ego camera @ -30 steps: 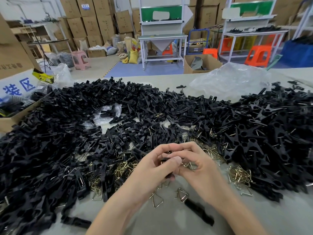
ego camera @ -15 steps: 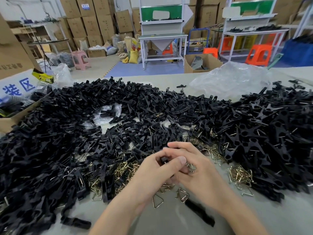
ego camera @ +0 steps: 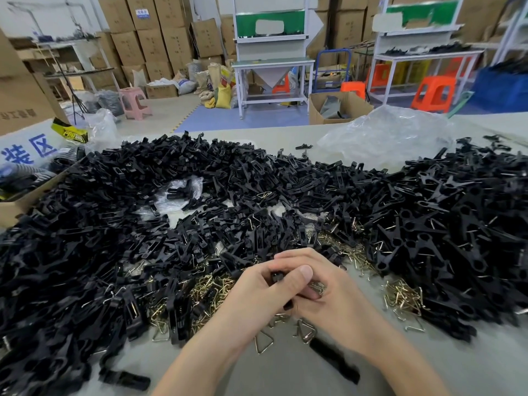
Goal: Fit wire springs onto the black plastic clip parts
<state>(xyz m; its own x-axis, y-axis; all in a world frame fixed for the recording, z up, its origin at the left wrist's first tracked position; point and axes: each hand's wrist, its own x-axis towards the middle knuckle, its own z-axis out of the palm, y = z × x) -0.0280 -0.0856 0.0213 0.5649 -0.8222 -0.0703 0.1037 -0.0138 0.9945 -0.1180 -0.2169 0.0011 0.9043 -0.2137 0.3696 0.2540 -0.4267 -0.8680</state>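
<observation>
A black clip part [ego camera: 276,277] sits at lower centre, gripped by the curled left hand [ego camera: 254,298] and right hand [ego camera: 331,298], probably bracing it while a wire spring [ego camera: 317,287] seats; loose springs [ego camera: 264,341] lie just below on the table [ego camera: 285,375], black heaps [ego camera: 143,224] beyond

Clear plastic bag [ego camera: 383,135], crumpled, on grey table [ego camera: 271,375]: well ahead-right of right hand [ego camera: 337,298].
Small clear bag [ego camera: 183,190]: ahead-left of left hand [ego camera: 257,292].
Cardboard box [ego camera: 17,204], blue-lettered sign [ego camera: 28,150]: far left of left hand.
Far ahead, beyond table: pink stool [ego camera: 134,102], white workbench [ego camera: 271,64], orange stool [ego camera: 434,92], stacked cartons [ego camera: 154,38], blue crate [ego camera: 503,87].
</observation>
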